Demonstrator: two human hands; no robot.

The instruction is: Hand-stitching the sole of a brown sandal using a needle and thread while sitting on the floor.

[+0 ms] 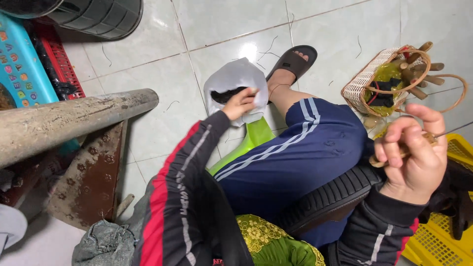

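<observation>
Blue plastic stool (19, 69) with coloured letters sits at the far left, well away from the white plastic bag (235, 81). Next to it lies a red crate (59, 64), and a black bucket (101, 17) stands above it. A thick grey pipe (74, 120) on a rusty metal stand (91, 182) lies left of the bag. The bag stands open on the white floor tiles (207, 24), with something dark inside. The left hand (240, 103) reaches into its mouth, and the fingers pinch the front edge of the bag. Just right of the bag is a foot in a black sandal (294, 62). A knee in blue striped trousers (300, 152) is below the bag. Further right, a small woven basket (367, 81) holds wooden sticks (419, 71). The right hand (411, 157), well right of the bag, has its fingers curled tight around a thin wooden stick (401, 153). A yellow crate (438, 241) is under that hand.
</observation>
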